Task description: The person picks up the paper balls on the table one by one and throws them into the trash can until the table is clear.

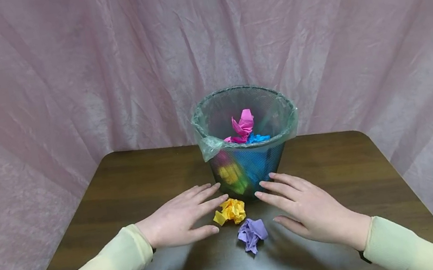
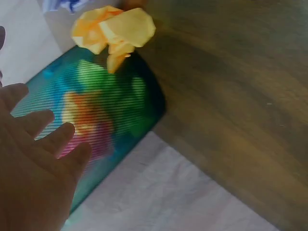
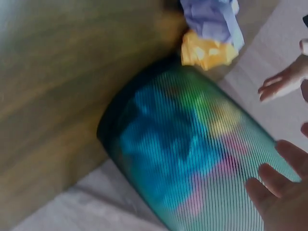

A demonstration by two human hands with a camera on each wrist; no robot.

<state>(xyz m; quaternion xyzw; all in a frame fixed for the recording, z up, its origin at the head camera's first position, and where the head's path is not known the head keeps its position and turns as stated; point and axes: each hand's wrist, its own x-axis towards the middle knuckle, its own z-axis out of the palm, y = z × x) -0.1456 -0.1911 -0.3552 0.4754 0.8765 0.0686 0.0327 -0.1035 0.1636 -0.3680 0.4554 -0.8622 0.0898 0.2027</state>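
Observation:
A mesh wastebasket point(image 1: 262, 158) with a thin green bag liner point(image 1: 211, 147) stands on the table, holding crumpled paper in pink point(image 1: 243, 123), blue point(image 1: 259, 138), yellow and green. In front of it lie a yellow crumpled paper ball point(image 1: 233, 211) and, nearer me, a purple one point(image 1: 252, 234). My left hand point(image 1: 182, 217) has its fingers spread at the basket's lower left, beside the yellow ball. On the other side, my right hand point(image 1: 308, 205) spreads its fingers close to the basket's lower right. Neither hand holds anything; whether the fingertips touch the mesh I cannot tell.
The brown wooden table point(image 1: 151, 173) has rounded far corners. A pinkish draped cloth point(image 1: 138, 62) hangs behind it and along both sides. The basket stands near the table's far edge.

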